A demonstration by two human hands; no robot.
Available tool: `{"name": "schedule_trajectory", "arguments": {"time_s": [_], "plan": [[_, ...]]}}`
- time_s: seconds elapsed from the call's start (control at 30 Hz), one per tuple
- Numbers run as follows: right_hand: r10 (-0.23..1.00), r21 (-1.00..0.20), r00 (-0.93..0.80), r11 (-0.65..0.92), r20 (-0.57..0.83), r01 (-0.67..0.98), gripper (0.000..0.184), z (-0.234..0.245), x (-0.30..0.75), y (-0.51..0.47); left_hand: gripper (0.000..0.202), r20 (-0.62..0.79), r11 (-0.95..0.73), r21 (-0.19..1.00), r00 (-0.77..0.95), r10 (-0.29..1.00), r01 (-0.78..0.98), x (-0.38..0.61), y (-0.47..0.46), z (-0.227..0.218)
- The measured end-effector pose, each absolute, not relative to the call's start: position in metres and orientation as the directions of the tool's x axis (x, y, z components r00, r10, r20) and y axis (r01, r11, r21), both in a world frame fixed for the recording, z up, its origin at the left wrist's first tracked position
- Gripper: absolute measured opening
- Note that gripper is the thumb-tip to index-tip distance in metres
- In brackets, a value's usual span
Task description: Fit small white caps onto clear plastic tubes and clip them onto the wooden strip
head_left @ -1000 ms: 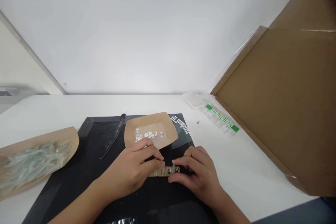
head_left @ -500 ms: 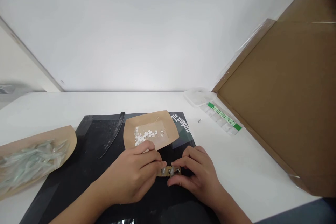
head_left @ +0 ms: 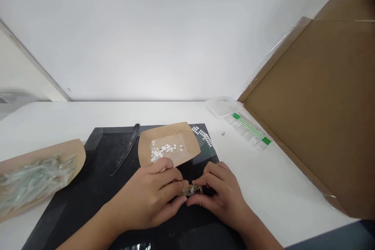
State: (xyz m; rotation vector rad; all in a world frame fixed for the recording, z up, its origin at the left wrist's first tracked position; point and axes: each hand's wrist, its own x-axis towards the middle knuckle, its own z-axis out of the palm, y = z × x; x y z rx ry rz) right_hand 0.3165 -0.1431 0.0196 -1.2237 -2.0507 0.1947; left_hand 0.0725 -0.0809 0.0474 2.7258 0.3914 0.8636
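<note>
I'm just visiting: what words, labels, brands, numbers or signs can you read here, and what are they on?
No text can be read.
Green-and-white strip on the clear packet: its marks are too small to make out.
Partly hidden brown strip: no lettering visible.
Cardboard panel: no print visible.

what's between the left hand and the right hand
Part of a tan strip shows between the left hand and right hand, in the head view.

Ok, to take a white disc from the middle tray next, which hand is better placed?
Probably the left hand: it is nearer the white discs, beside the near edge of the tray. The right hand sits farther right. Both have fingers at the strip.
</note>
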Motion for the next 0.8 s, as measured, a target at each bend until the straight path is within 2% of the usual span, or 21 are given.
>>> {"name": "schedule_trajectory", "arguments": {"time_s": [0.2,0.37,0.8], "plan": [[0.817,-0.451,-0.302,0.535,0.491,0.714,0.024,0.0173,0.3185,-0.142,0.018,0.531,-0.94,0.314,0.796,0.29,0.132,0.0803,-0.0859,0.0452],[0.811,-0.423,-0.313,0.538,0.493,0.729,0.024,0.0179,0.3176,-0.1433,0.017,0.467,-0.915,0.356,0.811,0.352,0.192,0.0811,-0.0864,0.0417],[0.813,-0.413,-0.321,0.537,0.486,0.735,0.027,0.0199,0.3183,-0.1426,0.017,0.467,-0.891,0.428,0.807,0.362,0.152,0.083,-0.0831,0.0396]]}}
